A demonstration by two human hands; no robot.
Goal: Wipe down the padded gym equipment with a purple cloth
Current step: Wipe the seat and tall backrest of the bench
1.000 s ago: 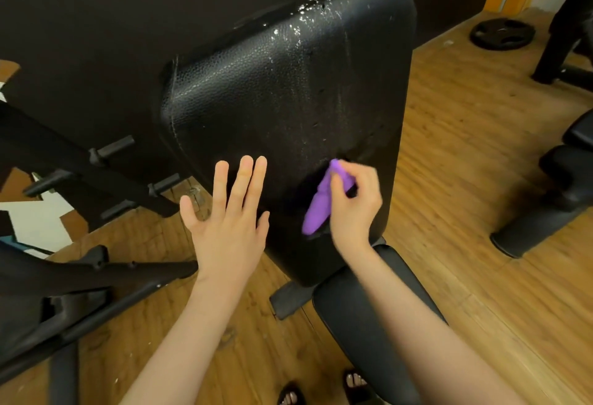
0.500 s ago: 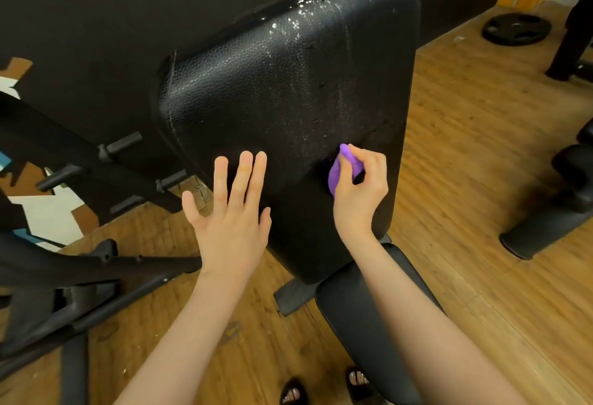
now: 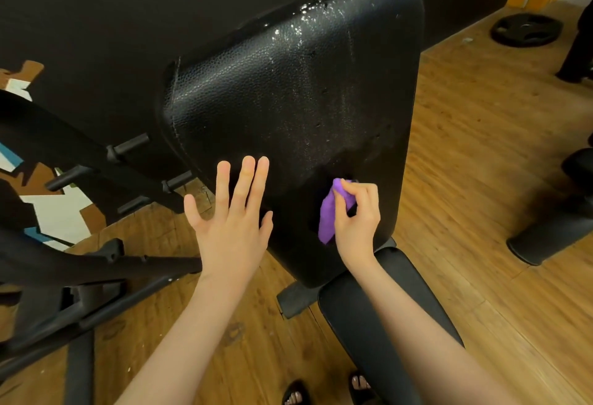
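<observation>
1. Left hand [image 3: 232, 228]: grip wide, fingers straight, spread at the lower left edge of the black back pad [image 3: 298, 109]; contact unclear.
2. Right hand [image 3: 356, 221]: grip pinching the purple cloth [image 3: 330, 215] against the pad's lower right area; wet droplets near the pad's top.
3. Weight plate [image 3: 526, 29] on the wooden floor [image 3: 481, 154], right of the pad.

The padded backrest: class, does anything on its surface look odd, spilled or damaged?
Yes. White wet-looking droplets and streaks speckle the top of the backrest, thickest near its upper edge, far above where the right hand holds the purple cloth. A few small dark pits also mark the padding.
</observation>
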